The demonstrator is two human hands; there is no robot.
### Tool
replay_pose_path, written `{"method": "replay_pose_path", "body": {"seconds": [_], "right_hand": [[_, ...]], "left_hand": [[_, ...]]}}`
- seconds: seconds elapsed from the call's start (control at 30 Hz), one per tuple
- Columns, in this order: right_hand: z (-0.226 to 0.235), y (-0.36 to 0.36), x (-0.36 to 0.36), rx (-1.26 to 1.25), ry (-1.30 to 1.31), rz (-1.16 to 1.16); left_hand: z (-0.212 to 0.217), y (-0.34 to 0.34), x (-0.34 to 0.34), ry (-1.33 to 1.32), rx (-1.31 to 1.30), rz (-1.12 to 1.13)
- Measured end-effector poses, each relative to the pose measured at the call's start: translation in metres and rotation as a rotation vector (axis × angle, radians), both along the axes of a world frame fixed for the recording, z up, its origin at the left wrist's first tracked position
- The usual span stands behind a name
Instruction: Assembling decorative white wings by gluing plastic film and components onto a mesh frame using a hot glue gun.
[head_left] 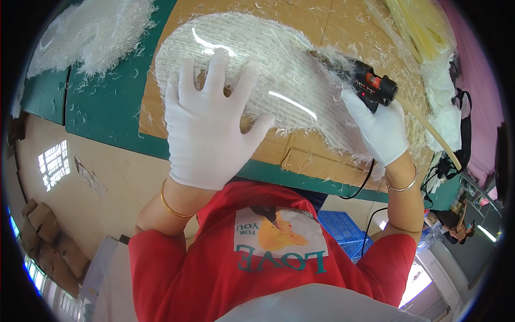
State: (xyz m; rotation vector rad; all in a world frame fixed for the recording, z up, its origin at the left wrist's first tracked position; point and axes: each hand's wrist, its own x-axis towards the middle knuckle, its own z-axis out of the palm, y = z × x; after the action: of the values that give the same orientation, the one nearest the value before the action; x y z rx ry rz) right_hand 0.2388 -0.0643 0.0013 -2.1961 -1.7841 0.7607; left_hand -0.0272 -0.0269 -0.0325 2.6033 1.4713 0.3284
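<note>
A white, ribbed piece of fabric with a frayed edge [279, 75] lies over brown cardboard. Glossy streaks on it suggest a clear sheet on top. My left hand [206, 123], in a white glove, presses flat near its left part with fingers spread. In the other white glove, my right hand [381, 126] grips a black handheld power tool [375, 86] with an orange patch and a small red light. The tool's front end points left at the fabric's right edge, where loose fibres partly hide it. A tan hose [432, 131] runs from its back.
Under the work is a cardboard sheet [311, 153] strewn with loose fibres, on a green table [110, 112]. More shaggy white fabric [94, 35] lies at far left. Yellow plastic film [421, 27] and pink cloth [483, 91] are at right. A blue crate [343, 231] sits below.
</note>
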Motion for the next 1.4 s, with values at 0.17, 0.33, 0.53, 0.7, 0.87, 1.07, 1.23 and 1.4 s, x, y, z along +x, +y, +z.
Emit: {"method": "replay_pose_path", "body": {"seconds": [0.17, 0.33, 0.53, 0.7, 0.87, 1.07, 1.23, 1.4], "right_hand": [[0.003, -0.011, 0.002, -0.036, -0.002, -0.070], [0.011, -0.020, 0.003, -0.095, -0.041, -0.057], [0.016, -0.031, 0.007, 0.003, -0.015, -0.045], [0.016, -0.009, -0.001, -0.166, -0.150, -0.099], [0.009, -0.016, 0.005, -0.137, -0.028, -0.083], [0.015, -0.028, 0.004, -0.080, -0.013, -0.077], [0.022, -0.038, 0.004, -0.172, 0.034, -0.111], [0.015, -0.049, 0.012, 0.009, 0.011, 0.002]], "left_hand": [[0.001, -0.002, 0.001, 0.022, 0.019, 0.002], [-0.002, -0.002, 0.001, 0.040, 0.035, -0.009], [-0.001, -0.002, 0.002, 0.024, 0.040, -0.014], [0.000, -0.003, 0.001, 0.068, 0.038, -0.014], [0.001, -0.005, 0.004, 0.076, 0.034, 0.009], [0.000, -0.005, 0.002, 0.060, 0.044, -0.004], [0.002, -0.005, 0.003, 0.085, 0.027, 0.012], [0.003, -0.004, 0.003, 0.063, 0.038, -0.004]]}}
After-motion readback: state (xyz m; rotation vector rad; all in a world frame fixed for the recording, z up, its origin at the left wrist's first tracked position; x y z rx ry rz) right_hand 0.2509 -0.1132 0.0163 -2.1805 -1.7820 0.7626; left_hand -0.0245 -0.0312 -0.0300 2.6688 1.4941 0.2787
